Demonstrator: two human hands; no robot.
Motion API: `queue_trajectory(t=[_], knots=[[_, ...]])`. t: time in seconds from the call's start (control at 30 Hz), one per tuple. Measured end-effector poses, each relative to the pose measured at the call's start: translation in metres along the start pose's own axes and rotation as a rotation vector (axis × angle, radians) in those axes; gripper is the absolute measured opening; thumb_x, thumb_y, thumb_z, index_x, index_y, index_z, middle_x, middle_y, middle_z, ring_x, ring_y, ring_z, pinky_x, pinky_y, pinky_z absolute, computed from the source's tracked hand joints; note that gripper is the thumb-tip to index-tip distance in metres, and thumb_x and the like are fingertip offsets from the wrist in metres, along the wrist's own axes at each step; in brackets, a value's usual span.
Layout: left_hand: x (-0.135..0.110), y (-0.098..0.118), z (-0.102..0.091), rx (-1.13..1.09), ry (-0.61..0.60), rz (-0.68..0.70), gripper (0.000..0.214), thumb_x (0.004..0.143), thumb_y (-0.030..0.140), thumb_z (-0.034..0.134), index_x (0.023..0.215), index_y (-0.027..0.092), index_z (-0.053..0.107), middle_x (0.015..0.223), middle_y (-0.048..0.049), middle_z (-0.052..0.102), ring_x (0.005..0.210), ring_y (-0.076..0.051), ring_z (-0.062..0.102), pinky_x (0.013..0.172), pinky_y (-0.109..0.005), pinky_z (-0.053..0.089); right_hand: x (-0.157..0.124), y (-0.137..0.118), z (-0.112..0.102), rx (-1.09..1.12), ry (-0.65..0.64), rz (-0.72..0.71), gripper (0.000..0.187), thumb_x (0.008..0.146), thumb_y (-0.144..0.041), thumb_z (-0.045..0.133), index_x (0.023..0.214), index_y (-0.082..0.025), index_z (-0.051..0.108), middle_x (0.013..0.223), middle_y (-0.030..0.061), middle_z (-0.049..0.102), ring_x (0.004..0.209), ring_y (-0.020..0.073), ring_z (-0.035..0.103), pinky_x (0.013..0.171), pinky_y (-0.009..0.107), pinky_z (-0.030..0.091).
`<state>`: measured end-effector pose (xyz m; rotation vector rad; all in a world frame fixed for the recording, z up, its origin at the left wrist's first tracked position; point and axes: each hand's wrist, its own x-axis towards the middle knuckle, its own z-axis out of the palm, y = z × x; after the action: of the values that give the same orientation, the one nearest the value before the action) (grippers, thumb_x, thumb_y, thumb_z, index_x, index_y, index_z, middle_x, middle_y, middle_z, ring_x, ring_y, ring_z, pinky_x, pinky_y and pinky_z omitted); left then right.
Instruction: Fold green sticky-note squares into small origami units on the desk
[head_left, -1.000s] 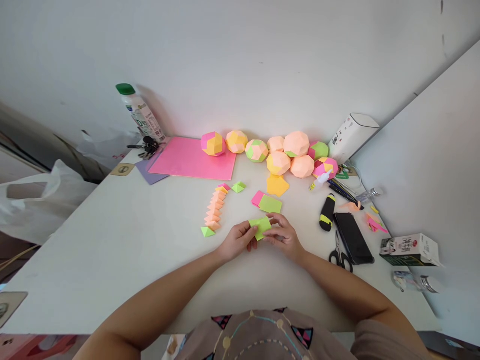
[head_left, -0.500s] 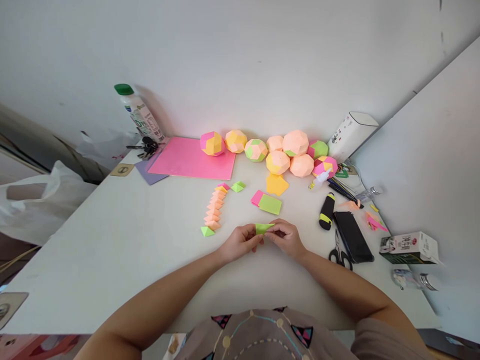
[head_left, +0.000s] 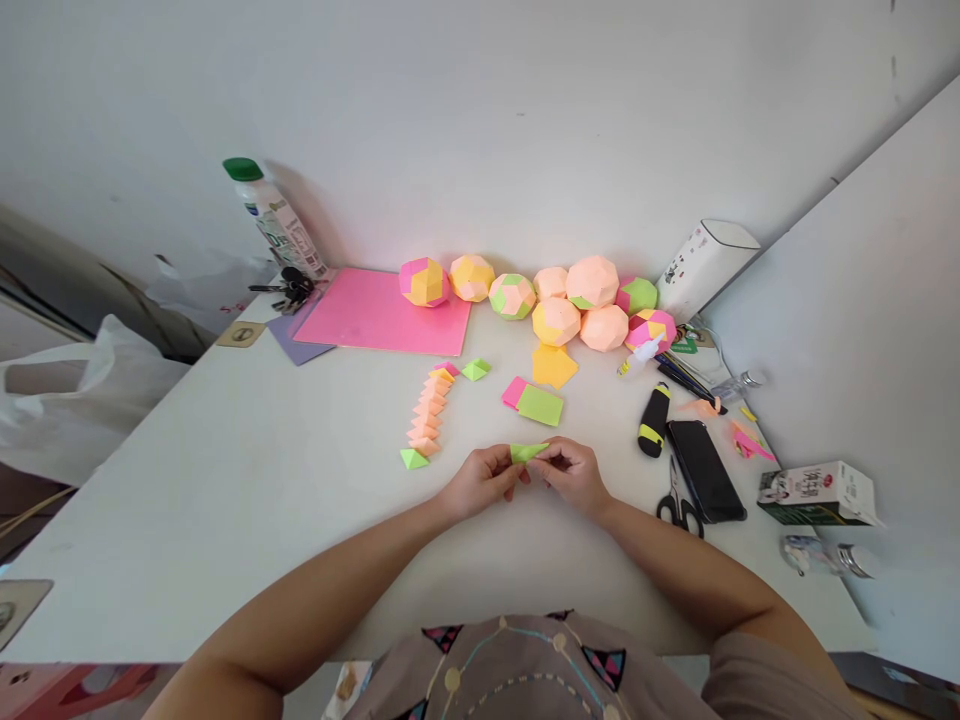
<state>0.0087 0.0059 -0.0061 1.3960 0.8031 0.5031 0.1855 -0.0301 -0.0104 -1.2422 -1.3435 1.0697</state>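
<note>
Both of my hands pinch one small green paper piece (head_left: 527,452), folded into a narrow wedge, just above the white table (head_left: 247,490). My left hand (head_left: 480,483) grips its left end and my right hand (head_left: 574,475) grips its right end. Just beyond my hands lie a green square sheet (head_left: 541,405) over a pink one (head_left: 514,391), and an orange sheet (head_left: 555,366). To the left runs a curved row of folded peach units (head_left: 428,412) with a green unit (head_left: 413,459) at its near end and another green unit (head_left: 476,370) at the far end.
Several paper polyhedron balls (head_left: 556,321) line the wall. A pink board (head_left: 380,312), keys (head_left: 289,288) and a bottle (head_left: 274,222) sit far left. On the right lie a marker (head_left: 653,421), phone (head_left: 705,470), scissors (head_left: 679,506), pens, a carton (head_left: 817,494) and a white box (head_left: 701,269).
One second ago the green sheet lay wider and flatter between my fingers; now it is folded into a narrow wedge. My hands stayed in the same spot.
</note>
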Motion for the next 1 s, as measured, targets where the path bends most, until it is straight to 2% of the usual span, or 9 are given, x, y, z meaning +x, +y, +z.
queue_trajectory(t=[0.27,0.37,0.5,0.6,0.67,0.8,1.0], knots=[[0.000,0.005,0.000,0.007,0.004,-0.022,0.026,0.082,0.039,0.051,0.076,0.016,0.059,0.052,0.0036,0.053,0.044,-0.008,0.043,0.044,-0.019,0.031,0.000,-0.001,0.001,0.017,0.016,0.017,0.020,0.073,-0.031,0.069,0.064,-0.017,0.058,0.061,-0.0009,0.056,0.044,0.0101,0.052,0.042,0.025,0.043],[0.000,0.005,0.000,-0.011,0.008,-0.020,0.027,0.081,0.041,0.052,0.076,0.016,0.059,0.058,0.0012,0.058,0.045,-0.008,0.045,0.043,-0.020,0.032,0.001,0.001,0.001,-0.001,0.023,0.031,0.022,0.073,-0.033,0.069,0.065,-0.017,0.056,0.058,-0.0018,0.054,0.044,0.0100,0.051,0.041,0.024,0.043],[0.001,0.007,-0.001,-0.093,-0.002,-0.019,0.028,0.080,0.044,0.053,0.079,0.016,0.057,0.076,-0.0021,0.063,0.046,-0.007,0.049,0.042,-0.020,0.034,0.002,0.005,0.001,0.099,0.023,0.090,0.024,0.074,-0.033,0.068,0.079,-0.020,0.049,0.058,-0.0050,0.051,0.045,0.0092,0.050,0.041,0.022,0.043],[0.002,0.010,-0.003,-0.138,0.002,-0.035,0.029,0.078,0.045,0.055,0.079,0.016,0.056,0.074,-0.0014,0.064,0.045,-0.007,0.050,0.041,-0.020,0.035,0.004,0.003,0.000,0.174,0.017,0.126,0.033,0.074,-0.034,0.067,0.095,-0.021,0.045,0.069,-0.0042,0.053,0.053,0.0099,0.053,0.044,0.021,0.046],[0.002,0.011,-0.004,-0.162,0.005,-0.036,0.030,0.077,0.046,0.057,0.079,0.016,0.056,0.073,-0.0011,0.064,0.044,-0.007,0.050,0.041,-0.020,0.035,0.004,0.001,-0.002,0.164,-0.039,0.140,0.033,0.076,-0.035,0.065,0.099,-0.020,0.048,0.070,-0.0026,0.053,0.056,0.0107,0.053,0.046,0.022,0.046],[0.004,0.008,-0.006,-0.201,-0.009,-0.015,0.031,0.078,0.047,0.057,0.080,0.015,0.055,0.073,-0.0012,0.064,0.043,-0.006,0.050,0.040,-0.019,0.035,0.005,-0.002,-0.005,0.082,-0.185,0.147,0.023,0.079,-0.038,0.061,0.083,-0.016,0.059,0.062,-0.0016,0.052,0.053,0.0107,0.049,0.047,0.023,0.044],[0.004,0.004,-0.006,-0.197,-0.019,-0.004,0.030,0.080,0.045,0.055,0.079,0.015,0.055,0.070,-0.0014,0.063,0.043,-0.006,0.050,0.040,-0.019,0.035,0.005,0.001,-0.007,0.033,-0.177,0.170,0.024,0.079,-0.039,0.061,0.074,-0.016,0.063,0.058,-0.0016,0.054,0.050,0.0104,0.049,0.046,0.022,0.042]])
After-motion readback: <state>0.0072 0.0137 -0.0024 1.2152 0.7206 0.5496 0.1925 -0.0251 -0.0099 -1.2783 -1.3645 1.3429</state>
